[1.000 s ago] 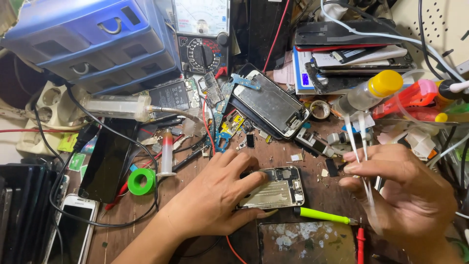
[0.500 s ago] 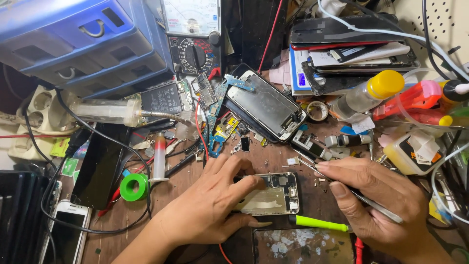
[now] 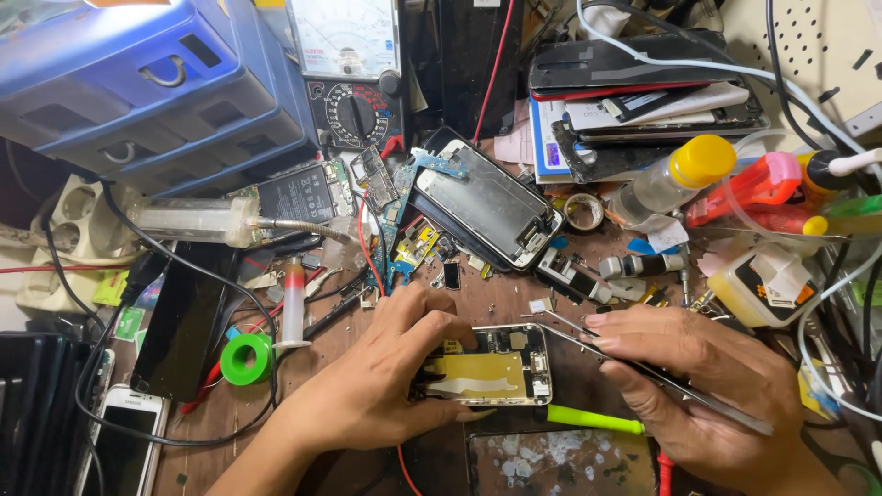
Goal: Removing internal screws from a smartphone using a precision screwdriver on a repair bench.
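On the cluttered surface [image 3: 303, 432], left hand [image 3: 377, 386] clamped the opened phone [image 3: 487, 366], right hand [image 3: 698, 377] gripped tweezers [image 3: 634, 363] at its edge; probing step, next needed a steady tip.

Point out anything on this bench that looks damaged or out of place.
The glass panel at the near edge, just below the opened phone, is blotched with pale patches, as if cracked or smeared with residue. The phone itself lies open with its insides bared, steadied by the left hand; the right hand holds tweezers.

- The left hand [image 3: 367, 390] covers the opened phone's [image 3: 487, 367] left end.
- The white phone [image 3: 119, 441] is cut off by the bottom edge.
- The tweezers' [image 3: 643, 367] tip is too small to tell.
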